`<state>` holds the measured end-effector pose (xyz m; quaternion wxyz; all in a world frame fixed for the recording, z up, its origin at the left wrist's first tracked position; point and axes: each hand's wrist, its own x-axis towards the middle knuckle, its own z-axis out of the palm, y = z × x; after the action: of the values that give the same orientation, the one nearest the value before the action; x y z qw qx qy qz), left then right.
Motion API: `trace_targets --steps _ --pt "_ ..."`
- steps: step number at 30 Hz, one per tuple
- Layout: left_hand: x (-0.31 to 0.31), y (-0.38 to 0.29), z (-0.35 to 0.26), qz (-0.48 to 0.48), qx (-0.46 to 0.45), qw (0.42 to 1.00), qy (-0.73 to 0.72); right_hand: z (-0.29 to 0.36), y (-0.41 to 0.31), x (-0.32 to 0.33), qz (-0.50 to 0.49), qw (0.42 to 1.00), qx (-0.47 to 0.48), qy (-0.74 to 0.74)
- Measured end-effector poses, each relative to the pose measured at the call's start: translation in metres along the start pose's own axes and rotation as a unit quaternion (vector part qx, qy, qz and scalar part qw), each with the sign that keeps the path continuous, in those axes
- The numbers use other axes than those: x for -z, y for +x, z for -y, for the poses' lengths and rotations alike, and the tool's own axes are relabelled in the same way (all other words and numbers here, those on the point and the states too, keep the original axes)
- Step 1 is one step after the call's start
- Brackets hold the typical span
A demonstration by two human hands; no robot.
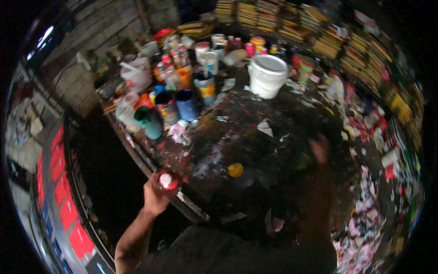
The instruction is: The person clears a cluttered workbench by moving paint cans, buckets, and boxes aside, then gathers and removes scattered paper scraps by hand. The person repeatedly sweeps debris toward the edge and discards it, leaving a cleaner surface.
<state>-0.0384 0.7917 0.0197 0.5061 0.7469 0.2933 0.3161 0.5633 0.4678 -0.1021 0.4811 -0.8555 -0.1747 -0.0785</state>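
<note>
My left hand (155, 197) grips a small red container with a white top (167, 180), held over the left edge of a dark, paint-stained table (205, 147). In shadow on the right is my right hand (320, 149), blurred, its fingers pointing away from me. A dim greenish thing (303, 161) shows beside it; whether the hand touches it is too dark to tell. Between the two hands, a round yellow object (235, 170), perhaps a lid, lies on the tabletop. Farther back stands a white plastic bucket with its lid on (268, 77).
Paint-smeared cans, including a green one (149, 123) and a blue one (187, 104), crowd the far left with several bottles. A pale bucket (136, 75) has a stick across it. Paper scraps (362, 219) heap at right. Stacked wooden frames (366, 61) line the back.
</note>
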Motion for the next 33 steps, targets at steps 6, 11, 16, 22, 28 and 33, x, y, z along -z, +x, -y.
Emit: trace_targets --steps 6,11,16,22,28,33 --pt "-0.049 0.045 0.063 0.000 -0.075 0.995 0.073 -0.097 -0.091 0.230 -0.121 0.899 -0.109 -0.408" --pt "-0.112 0.084 0.093 0.087 -0.066 0.994 0.013 -0.091 -0.214 0.303 -0.158 0.839 -0.157 -0.496" --pt "-0.146 0.086 0.094 0.126 -0.088 0.982 0.110 -0.078 -0.298 0.319 -0.173 0.819 -0.179 -0.517" --pt "-0.143 0.093 0.102 0.162 -0.133 0.971 0.113 -0.033 -0.304 0.275 -0.180 0.838 -0.118 -0.500" --pt "-0.137 0.078 0.107 0.181 -0.115 0.963 0.164 0.076 -0.311 0.086 -0.031 0.911 0.033 -0.410" --pt "-0.054 0.068 0.104 0.150 -0.285 0.941 0.105 0.201 -0.333 -0.062 0.172 0.906 0.082 -0.377"
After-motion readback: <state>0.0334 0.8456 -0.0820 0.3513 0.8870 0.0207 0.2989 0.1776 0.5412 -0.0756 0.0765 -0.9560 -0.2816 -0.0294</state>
